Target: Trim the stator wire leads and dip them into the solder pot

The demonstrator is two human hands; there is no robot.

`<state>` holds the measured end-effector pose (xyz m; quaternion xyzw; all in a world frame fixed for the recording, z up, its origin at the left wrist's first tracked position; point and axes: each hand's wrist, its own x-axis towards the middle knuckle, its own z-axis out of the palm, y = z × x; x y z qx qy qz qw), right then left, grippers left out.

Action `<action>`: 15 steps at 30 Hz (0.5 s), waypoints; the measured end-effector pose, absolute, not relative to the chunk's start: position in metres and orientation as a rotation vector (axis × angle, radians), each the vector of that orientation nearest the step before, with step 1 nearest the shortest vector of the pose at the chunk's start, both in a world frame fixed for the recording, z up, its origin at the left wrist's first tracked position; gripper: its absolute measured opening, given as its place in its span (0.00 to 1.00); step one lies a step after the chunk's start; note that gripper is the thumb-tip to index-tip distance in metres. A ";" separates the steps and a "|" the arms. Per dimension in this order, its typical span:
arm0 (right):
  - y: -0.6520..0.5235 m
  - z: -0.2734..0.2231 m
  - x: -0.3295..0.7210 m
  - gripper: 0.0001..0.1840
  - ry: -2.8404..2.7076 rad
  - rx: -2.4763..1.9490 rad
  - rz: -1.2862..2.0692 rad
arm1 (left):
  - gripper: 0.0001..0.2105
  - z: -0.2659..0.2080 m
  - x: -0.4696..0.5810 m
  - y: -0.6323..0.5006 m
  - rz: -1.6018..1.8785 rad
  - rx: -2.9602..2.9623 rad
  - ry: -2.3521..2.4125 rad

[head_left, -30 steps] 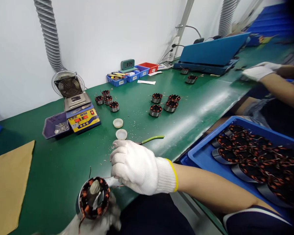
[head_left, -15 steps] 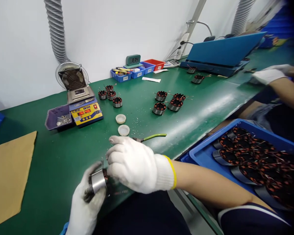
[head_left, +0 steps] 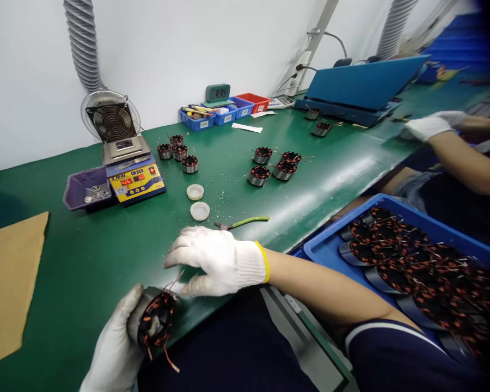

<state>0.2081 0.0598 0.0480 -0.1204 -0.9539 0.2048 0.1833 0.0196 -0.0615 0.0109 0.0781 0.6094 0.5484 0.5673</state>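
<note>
My gloved left hand (head_left: pixel 116 337) is wrapped round a motor stator (head_left: pixel 157 321), a steel ring with black insulation and copper windings. Its wound face is tilted toward me, and loose copper wire ends stick out above and below. Just right of the stator, my gloved right hand (head_left: pixel 204 260) hovers with fingers apart and nothing visible in them, its thumb close to the upper wires. Behind that hand lie green-handled cutters (head_left: pixel 249 221). Two small white round dishes (head_left: pixel 200 210) sit beyond, among pale crumbs on the green bench.
A yellow-fronted solder pot (head_left: pixel 136 182) stands back left beside a purple bin (head_left: pixel 84 188). Several stators (head_left: pixel 259 176) stand on the bench. At right, a blue crate (head_left: pixel 316 250) holds many more. Brown card (head_left: pixel 12 283) lies left. A co-worker's gloved hand (head_left: pixel 428 126) is far right.
My left hand has turned the stator so its wound face shows, lowering it slightly. My right hand has drawn away from it, its fingers spreading. The view has shifted slightly.
</note>
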 end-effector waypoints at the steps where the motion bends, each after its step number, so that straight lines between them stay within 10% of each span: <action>1: 0.059 0.048 0.207 0.22 -2.725 -0.331 0.583 | 0.09 0.013 0.021 -0.061 1.261 0.173 1.411; 15: 0.035 0.052 0.223 0.09 -2.794 -0.617 0.872 | 0.16 0.010 0.011 -0.074 1.010 0.377 1.133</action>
